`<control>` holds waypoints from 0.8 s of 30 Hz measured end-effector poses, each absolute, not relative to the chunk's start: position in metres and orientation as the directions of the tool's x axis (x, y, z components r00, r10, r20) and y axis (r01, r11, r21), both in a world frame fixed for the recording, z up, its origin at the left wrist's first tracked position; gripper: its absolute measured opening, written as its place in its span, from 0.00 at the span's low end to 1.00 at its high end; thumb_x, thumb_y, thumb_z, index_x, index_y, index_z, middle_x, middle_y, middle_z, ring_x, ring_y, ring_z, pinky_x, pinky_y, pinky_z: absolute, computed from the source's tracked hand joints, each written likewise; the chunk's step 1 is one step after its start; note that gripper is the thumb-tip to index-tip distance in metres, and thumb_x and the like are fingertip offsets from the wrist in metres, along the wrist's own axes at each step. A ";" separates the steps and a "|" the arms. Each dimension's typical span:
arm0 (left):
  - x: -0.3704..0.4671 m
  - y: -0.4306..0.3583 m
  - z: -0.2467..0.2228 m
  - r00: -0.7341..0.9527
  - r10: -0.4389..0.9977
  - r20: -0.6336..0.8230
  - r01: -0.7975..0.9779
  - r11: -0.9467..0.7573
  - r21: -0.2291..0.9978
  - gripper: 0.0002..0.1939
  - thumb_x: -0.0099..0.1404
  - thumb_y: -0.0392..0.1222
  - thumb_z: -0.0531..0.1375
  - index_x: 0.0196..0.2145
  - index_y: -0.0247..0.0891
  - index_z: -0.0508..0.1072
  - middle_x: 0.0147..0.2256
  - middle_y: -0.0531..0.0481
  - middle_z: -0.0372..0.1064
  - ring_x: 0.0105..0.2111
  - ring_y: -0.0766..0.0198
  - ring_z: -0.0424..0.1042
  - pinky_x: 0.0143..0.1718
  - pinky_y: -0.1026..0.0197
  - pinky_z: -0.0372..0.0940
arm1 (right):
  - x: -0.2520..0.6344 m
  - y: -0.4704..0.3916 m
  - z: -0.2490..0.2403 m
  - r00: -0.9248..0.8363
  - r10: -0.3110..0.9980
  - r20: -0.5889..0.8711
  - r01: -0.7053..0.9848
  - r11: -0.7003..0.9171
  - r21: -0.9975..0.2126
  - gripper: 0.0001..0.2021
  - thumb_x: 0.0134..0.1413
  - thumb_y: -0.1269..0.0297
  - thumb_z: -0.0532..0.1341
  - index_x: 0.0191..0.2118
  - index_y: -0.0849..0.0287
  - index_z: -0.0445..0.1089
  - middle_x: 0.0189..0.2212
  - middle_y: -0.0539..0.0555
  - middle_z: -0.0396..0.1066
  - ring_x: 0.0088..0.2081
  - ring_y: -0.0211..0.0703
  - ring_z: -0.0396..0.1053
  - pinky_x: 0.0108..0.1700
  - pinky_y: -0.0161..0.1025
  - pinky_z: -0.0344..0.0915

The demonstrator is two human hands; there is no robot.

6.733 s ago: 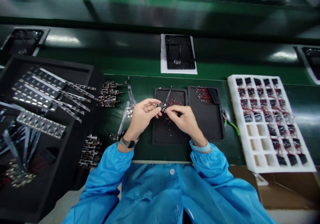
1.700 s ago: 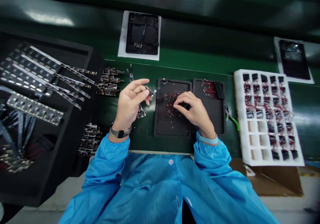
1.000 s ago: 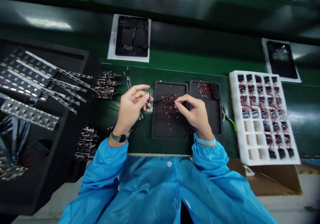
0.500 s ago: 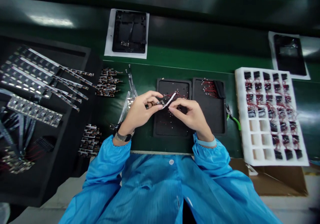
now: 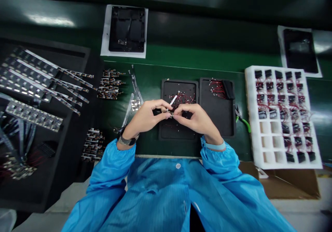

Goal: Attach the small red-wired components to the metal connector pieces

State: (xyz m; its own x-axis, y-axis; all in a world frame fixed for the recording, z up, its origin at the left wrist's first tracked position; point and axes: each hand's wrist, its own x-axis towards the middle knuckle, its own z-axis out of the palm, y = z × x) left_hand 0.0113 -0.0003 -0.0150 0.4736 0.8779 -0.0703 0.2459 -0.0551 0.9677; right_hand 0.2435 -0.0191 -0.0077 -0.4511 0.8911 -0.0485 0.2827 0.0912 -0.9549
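Note:
Over the left black tray (image 5: 166, 130), my left hand (image 5: 148, 116) pinches a small circuit board (image 5: 169, 112) between thumb and fingertips. A white flat ribbon cable (image 5: 174, 99) sticks up from it, away from me. My right hand (image 5: 195, 118) is closed in a pinch at the board's right edge, its fingertips meeting those of my left hand; the exact grip point is partly hidden. Several red-wired parts (image 5: 185, 98) lie in the tray beneath. Beside my left hand rest a small white-spotted board (image 5: 135, 104) and flat cables (image 5: 127, 112).
A second black tray (image 5: 216, 121) holds red-wired black parts (image 5: 219, 89). Green-handled cutters (image 5: 243, 121) lie beside it, then a white foam tray (image 5: 264, 158) of wired parts. Leftward are stacked small boards (image 5: 110, 84) and a large black bin (image 5: 62, 163). A black housing (image 5: 127, 29) lies behind.
My right fingertips have moved left from the ribbon cable to the board's edge, meeting my left fingers. The ribbon cable now points more upright. The whole view has shifted slightly.

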 end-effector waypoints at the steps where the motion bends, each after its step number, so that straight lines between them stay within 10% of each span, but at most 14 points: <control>1: 0.012 0.000 -0.015 0.474 0.877 -0.074 0.232 -0.043 0.972 0.07 0.66 0.39 0.68 0.43 0.38 0.81 0.36 0.48 0.81 0.37 0.60 0.78 0.44 0.57 0.70 | 0.244 -0.019 -0.007 -0.456 0.888 -0.053 0.283 0.088 -0.955 0.04 0.63 0.67 0.65 0.36 0.59 0.77 0.30 0.50 0.76 0.32 0.39 0.71 0.39 0.37 0.68; 24: 0.009 0.002 -0.016 0.510 0.855 -0.099 0.195 -0.003 0.981 0.04 0.65 0.40 0.69 0.37 0.37 0.81 0.31 0.47 0.80 0.33 0.61 0.78 0.39 0.59 0.70 | 0.239 -0.019 -0.014 -0.439 0.875 -0.205 0.246 -0.103 -0.964 0.12 0.62 0.55 0.69 0.38 0.61 0.80 0.27 0.51 0.76 0.30 0.39 0.71 0.36 0.37 0.67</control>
State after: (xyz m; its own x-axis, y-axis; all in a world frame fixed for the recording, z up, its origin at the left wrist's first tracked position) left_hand 0.0087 0.0023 -0.0159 0.5099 0.8545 -0.0992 0.1950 -0.0025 0.9808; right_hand 0.2395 -0.0192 -0.0135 -0.4390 0.8747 -0.2054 0.2462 -0.1028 -0.9638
